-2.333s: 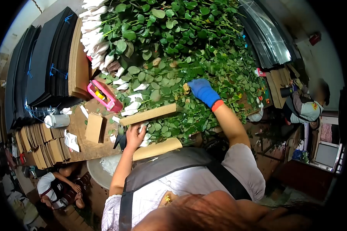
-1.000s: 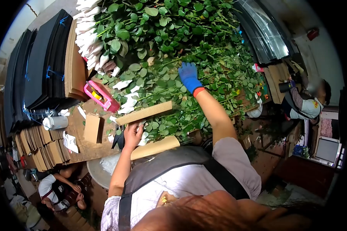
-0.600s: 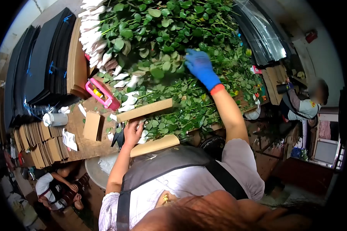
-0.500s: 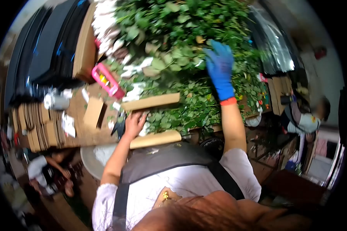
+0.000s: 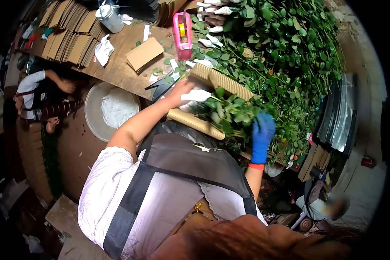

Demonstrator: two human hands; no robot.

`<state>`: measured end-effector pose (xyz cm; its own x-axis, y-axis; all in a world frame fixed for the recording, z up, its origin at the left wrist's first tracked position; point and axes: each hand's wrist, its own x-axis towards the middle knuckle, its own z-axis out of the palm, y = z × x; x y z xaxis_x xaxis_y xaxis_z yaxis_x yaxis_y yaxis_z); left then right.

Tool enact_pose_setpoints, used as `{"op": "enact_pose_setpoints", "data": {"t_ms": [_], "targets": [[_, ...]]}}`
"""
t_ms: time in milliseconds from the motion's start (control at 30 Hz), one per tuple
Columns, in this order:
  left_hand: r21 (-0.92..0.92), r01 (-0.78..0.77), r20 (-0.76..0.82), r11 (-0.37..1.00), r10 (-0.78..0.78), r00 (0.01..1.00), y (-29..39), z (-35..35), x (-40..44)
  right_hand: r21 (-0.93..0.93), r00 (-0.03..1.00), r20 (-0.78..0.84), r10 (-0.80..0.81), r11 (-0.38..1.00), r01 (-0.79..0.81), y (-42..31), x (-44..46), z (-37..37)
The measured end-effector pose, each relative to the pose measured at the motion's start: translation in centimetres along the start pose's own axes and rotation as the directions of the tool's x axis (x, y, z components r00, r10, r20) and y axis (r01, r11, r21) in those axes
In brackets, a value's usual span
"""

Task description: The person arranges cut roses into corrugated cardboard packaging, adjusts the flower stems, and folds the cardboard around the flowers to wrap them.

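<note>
My bare left hand (image 5: 177, 92) is at the left end of an opened corrugated cardboard wrapper (image 5: 223, 82), its fingers stretched toward the upper flap and partly blurred. Beside it lies a flower bud in a white sleeve (image 5: 196, 95), with more white-sleeved buds just below. From the bud, leafy rose stems (image 5: 232, 112) run right across the wrapper. My right hand (image 5: 263, 132), in a blue glove with a red cuff, is closed around the stems' lower part, where leaves hide some fingertips. The wrapper's lower flap (image 5: 197, 124) is nearest my apron.
A big leafy heap (image 5: 286, 47) covers the right of the table. Beyond my left hand are a pink tape dispenser (image 5: 183, 37), scissors (image 5: 162, 86), a cardboard piece (image 5: 144, 54) and stacked cardboard (image 5: 76, 34). A white tub (image 5: 90, 110) stands below; people sit either side.
My gloved right hand has come back from the heap toward the wrapper. A white-sleeved bud with leafy stems now lies across the wrapper. The view has turned and shifted left.
</note>
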<state>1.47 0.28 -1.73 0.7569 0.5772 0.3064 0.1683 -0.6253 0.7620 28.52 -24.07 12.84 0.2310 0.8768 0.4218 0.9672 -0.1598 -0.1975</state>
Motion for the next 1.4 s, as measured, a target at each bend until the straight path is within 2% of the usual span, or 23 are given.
{"op": "enact_pose_setpoints", "data": {"t_ms": [33, 67, 133, 233, 333, 400, 467, 500, 533, 600, 733, 767, 867, 933, 967, 1067, 1167, 1200, 1267, 1300, 1333, 1367, 1400], "targets": [[-0.014, 0.004, 0.006, 1.0, -0.004, 1.0, 0.9, -0.7, 0.3, -0.043, 0.982, 0.164, 0.095, 0.995, -0.089, -0.6, -0.3, 1.4], [-0.029, 0.006, 0.013, 1.0, -0.006, 1.0, 1.5, -1.1, 0.5, -0.204, 0.911, 0.364, 0.193, 0.971, -0.125, -0.6, -1.0, 2.9], [0.027, 0.058, 0.019, 0.998, -0.058, 0.998, 1.6, -1.1, 0.4, -0.468, 0.911, 0.389, 0.137, 0.881, 0.067, -1.7, -1.2, 4.1], [0.046, 0.081, 0.009, 0.996, -0.081, 0.997, 1.5, -0.7, 0.2, -0.348, 0.714, 0.628, 0.309, 0.932, -0.097, -3.5, 1.4, 1.7], [0.044, 0.062, 0.006, 0.997, -0.063, 0.998, 2.1, -1.2, 0.5, 0.058, 0.735, 0.663, 0.142, 0.969, -0.239, -8.4, 4.9, 0.7], [0.05, 0.077, 0.008, 0.996, -0.078, 0.997, 2.2, -1.2, 0.6, -0.15, 0.579, 0.771, 0.265, 0.959, -0.24, -11.7, 8.2, 3.1], [0.028, 0.11, -0.01, 0.994, -0.11, 0.994, 2.4, -1.1, 0.7, -0.238, 0.598, 0.763, 0.245, 0.967, -0.093, -10.2, 8.2, 8.9], [0.033, 0.062, -0.053, 0.998, -0.06, 0.997, 1.6, -0.5, 0.4, -0.278, 0.607, 0.76, 0.231, 0.96, -0.018, -9.8, 7.6, 11.1], [0.048, 0.13, -0.008, 0.99, -0.129, 0.992, 1.8, -0.7, 0.3, -0.269, 0.662, 0.715, 0.225, 0.962, -0.036, -9.6, 7.2, 11.9], [0.066, 0.114, -0.045, 0.991, -0.111, 0.993, 1.3, -0.3, 0.2, -0.252, 0.757, 0.618, 0.212, 0.966, -0.064, -9.0, 7.5, 12.1], [0.128, 0.181, 0.028, 0.975, -0.186, 0.982, 1.0, -0.3, 0.2, -0.269, 0.657, 0.678, 0.329, 0.943, -0.195, -9.7, 7.8, 12.9], [0.108, 0.151, 0.01, 0.983, -0.152, 0.988, 0.9, -0.5, 0.3, -0.28, 0.701, 0.652, 0.288, 0.951, -0.131, -9.0, 7.1, 14.3], [0.06, 0.096, 0.019, 0.994, -0.097, 0.995, 0.7, -1.2, 0.3, -0.183, 0.641, 0.71, 0.292, 0.955, -0.232, -9.4, 7.5, 13.8], [0.031, 0.114, 0.084, 0.993, -0.117, 0.99, 0.7, -1.7, 0.6, -0.208, 0.564, 0.761, 0.32, 0.944, -0.254, -9.4, 7.7, 13.5], [0.029, 0.073, 0.036, 0.997, -0.074, 0.997, 1.0, -1.8, 0.6, -0.223, 0.525, 0.783, 0.333, 0.939, -0.263, -9.2, 7.8, 13.4], [0.001, 0.165, 0.097, 0.986, -0.164, 0.982, 2.0, -2.7, 0.8, -0.234, 0.68, 0.672, 0.293, 0.955, -0.181, -8.3, 6.1, 15.4], [-0.07, 0.231, 0.048, 0.971, -0.228, 0.973, 2.8, -3.3, 0.3, -0.249, 0.674, 0.682, 0.283, 0.957, -0.15, -8.4, 6.1, 16.3], [-0.237, 0.253, -0.117, 0.938, -0.286, 0.951, 2.7, -2.6, 0.0, -0.251, 0.674, 0.681, 0.285, 0.956, -0.152, -8.4, 6.1, 16.5], [-0.546, 0.193, -0.393, 0.815, -0.453, 0.801, 2.4, -0.8, -0.6, -0.253, 0.675, 0.679, 0.289, 0.955, -0.154, -8.3, 5.9, 16.8], [-0.463, 0.144, -0.479, 0.875, -0.383, 0.79, 1.3, -2.3, -0.5, -0.256, 0.651, 0.695, 0.305, 0.951, -0.172, -8.5, 6.2, 16.7], [-0.398, 0.383, -0.406, 0.834, -0.534, 0.742, 1.5, -4.0, -0.5, -0.259, 0.625, 0.712, 0.32, 0.947, -0.19, -8.8, 6.7, 16.4], [-0.335, 0.54, -0.24, 0.772, -0.624, 0.744, 0.1, -4.3, -0.7, -0.261, 0.601, 0.727, 0.332, 0.943, -0.205, -9.0, 7.0, 16.1], [-0.241, 0.674, -0.078, 0.698, -0.706, 0.703, -0.6, -4.9, -0.3, -0.236, 0.612, 0.724, 0.318, 0.948, -0.214, -9.1, 7.0, 16.0]]}}
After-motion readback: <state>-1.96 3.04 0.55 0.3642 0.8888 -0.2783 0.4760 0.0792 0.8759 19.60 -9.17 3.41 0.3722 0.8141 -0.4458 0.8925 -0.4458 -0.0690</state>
